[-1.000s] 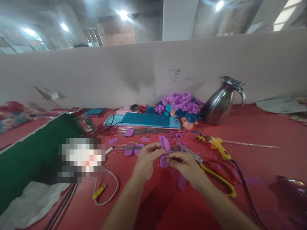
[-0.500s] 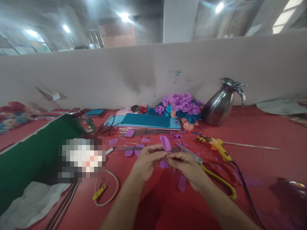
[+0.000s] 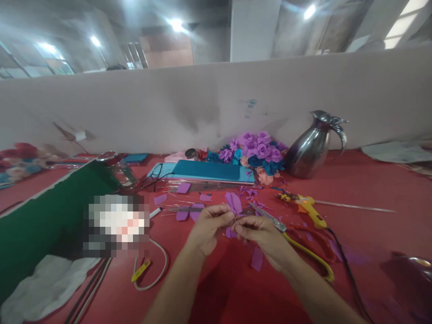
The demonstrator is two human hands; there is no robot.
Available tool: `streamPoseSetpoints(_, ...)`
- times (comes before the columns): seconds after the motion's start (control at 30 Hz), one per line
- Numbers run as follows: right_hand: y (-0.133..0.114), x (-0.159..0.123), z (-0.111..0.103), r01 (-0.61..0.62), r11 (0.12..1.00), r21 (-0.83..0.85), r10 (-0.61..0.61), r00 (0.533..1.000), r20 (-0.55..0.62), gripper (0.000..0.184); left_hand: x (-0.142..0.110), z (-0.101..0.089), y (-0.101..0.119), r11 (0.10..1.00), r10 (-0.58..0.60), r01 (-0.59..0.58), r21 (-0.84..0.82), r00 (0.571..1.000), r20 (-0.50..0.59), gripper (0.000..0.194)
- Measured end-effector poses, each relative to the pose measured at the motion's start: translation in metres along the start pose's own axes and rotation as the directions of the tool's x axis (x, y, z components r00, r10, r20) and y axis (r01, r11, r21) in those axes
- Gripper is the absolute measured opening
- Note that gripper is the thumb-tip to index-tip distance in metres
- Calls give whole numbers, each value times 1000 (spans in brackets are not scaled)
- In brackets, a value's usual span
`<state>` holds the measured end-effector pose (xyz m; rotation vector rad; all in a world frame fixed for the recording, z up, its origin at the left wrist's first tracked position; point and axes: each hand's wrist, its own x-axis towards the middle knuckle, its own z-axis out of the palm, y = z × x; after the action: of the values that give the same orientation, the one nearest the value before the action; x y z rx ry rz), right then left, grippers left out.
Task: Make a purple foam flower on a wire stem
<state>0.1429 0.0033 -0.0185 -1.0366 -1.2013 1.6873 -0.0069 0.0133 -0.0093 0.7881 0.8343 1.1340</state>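
In front of me, a purple paper flower (image 3: 233,202) with a few petals stands above a thin stem. My left hand (image 3: 209,229) is closed at its base, thumb against fingers. Just below, my right hand (image 3: 263,234) pinches the thin stem; its fingertips nearly meet those of the left. Beneath and behind the right hand lie large scissors (image 3: 274,219), blades pointing to the back left, with yellow and red handles. A purple paper piece (image 3: 257,258) is on the red table under the right wrist. More cut purple pieces (image 3: 182,215) lie left of the hands.
Yellow glue gun (image 3: 308,210), a clear stick at its back and a black cord, sits at right. Farther back are finished paper flowers (image 3: 259,146), a metal jug (image 3: 308,146), blue paper sheets (image 3: 209,169) and glasses (image 3: 155,177). A green panel (image 3: 60,216) bounds the left.
The purple petals at the fingertips have spread and show a wider face. Both hands stay in nearly the same place.
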Motion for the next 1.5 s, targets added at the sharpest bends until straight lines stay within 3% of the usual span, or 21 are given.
streamPoseSetpoints(0.5,-2,0,1,-3,1000,8,3,999,39,32,1,-4,-5,999,-1,-1,33,999,51,25)
streamPoseSetpoints(0.83,4,1,-1,23,1000,-9,-22,998,62,26,0,-1,-2,1000,-14,14,3,1000,-2,25)
streamPoseSetpoints(1.5,7,3,0,50,995,-82,-45,998,54,18,0,0,-2,998,34,-36,45,999,34,22)
